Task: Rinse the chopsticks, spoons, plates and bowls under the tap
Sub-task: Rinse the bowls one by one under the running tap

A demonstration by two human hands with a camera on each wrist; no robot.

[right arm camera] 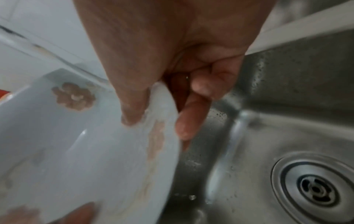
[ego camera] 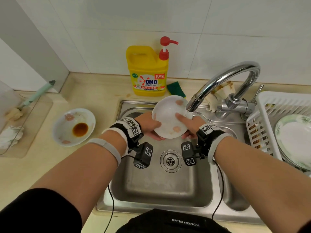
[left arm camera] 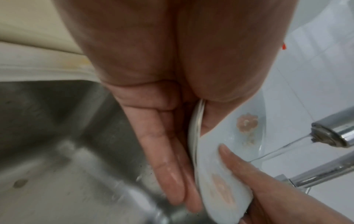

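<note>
Plate (ego camera: 169,115) tilted under tap (ego camera: 193,105), both hands gripping.

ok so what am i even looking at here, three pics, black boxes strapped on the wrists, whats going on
No robot here: a person is washing up, wearing three cameras. The big picture comes from a head camera looking down; the black boxes are wrist cameras, giving the two close-ups along each hand.

Both hands hold one white bowl with pink flower prints over the steel sink. The left hand and right hand each grip its rim, thumb inside, fingers behind. Water runs from the curved chrome tap into it.

On the counter sit a dirty flowered dish with brown sauce, a yellow detergent bottle with a red pump and a green sponge. A white plastic rack on the right holds a plate with a green leafy rim.
</note>
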